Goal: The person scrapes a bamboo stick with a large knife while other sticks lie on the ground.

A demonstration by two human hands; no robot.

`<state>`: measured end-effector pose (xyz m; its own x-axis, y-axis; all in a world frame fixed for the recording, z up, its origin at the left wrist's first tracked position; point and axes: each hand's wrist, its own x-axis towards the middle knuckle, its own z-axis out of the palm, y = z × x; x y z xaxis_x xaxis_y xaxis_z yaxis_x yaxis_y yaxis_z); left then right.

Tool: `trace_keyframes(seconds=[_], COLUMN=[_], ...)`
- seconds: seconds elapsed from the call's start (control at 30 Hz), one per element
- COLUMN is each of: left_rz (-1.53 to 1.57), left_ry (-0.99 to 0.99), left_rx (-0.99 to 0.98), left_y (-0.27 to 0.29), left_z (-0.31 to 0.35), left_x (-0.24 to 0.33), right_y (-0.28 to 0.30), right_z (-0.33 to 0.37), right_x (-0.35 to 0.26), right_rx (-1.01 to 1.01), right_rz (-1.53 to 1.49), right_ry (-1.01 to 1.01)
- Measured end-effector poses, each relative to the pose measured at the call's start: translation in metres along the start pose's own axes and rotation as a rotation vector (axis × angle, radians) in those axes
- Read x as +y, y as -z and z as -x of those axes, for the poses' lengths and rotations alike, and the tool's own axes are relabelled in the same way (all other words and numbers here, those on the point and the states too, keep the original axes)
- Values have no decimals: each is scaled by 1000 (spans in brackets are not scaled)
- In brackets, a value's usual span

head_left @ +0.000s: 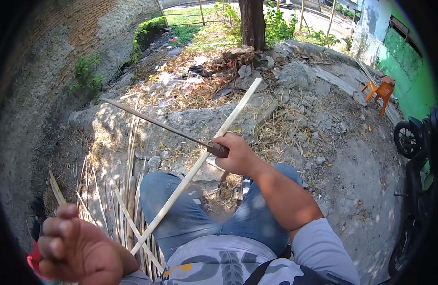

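the right hand (pixel 235 154) grips a long dark-bladed knife (pixel 157 124) against a pale split bamboo strip (pixel 200 161) lying across the knees, the left hand (pixel 76 249) seemingly closed on its lower end: shaving appears underway, needing a steady stroke along the strip.

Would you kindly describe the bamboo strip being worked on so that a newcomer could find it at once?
Start at the person's blue-jeaned knees in the lower middle. A long pale bamboo strip runs diagonally across the left knee, from beside the left hand up toward the rubble mound. Unlike the shorter strips piled on the ground, it is raised, and the long dark blade in the right hand crosses it.
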<state>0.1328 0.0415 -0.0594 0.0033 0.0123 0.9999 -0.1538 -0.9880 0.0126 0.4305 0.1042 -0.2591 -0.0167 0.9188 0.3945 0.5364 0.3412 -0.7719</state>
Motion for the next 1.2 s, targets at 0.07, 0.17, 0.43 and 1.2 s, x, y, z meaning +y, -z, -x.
trace_keyframes(seconds=[0.07, 0.17, 0.43, 1.2], left_rz=[-659, -587, -775, -558], left_ry=[314, 1007, 1570, 1594], left_rx=[-779, -965, -1051, -770], left_y=[49, 76, 127, 66], left_z=[72, 140, 211, 186], left_x=[-33, -5, 58, -45], right_y=[10, 8, 8, -4], right_z=[8, 1, -9, -2], right_x=[5, -1, 14, 7], right_rx=[49, 19, 130, 162], right_rz=[30, 59, -25, 618], right_ry=[-24, -51, -42, 231])
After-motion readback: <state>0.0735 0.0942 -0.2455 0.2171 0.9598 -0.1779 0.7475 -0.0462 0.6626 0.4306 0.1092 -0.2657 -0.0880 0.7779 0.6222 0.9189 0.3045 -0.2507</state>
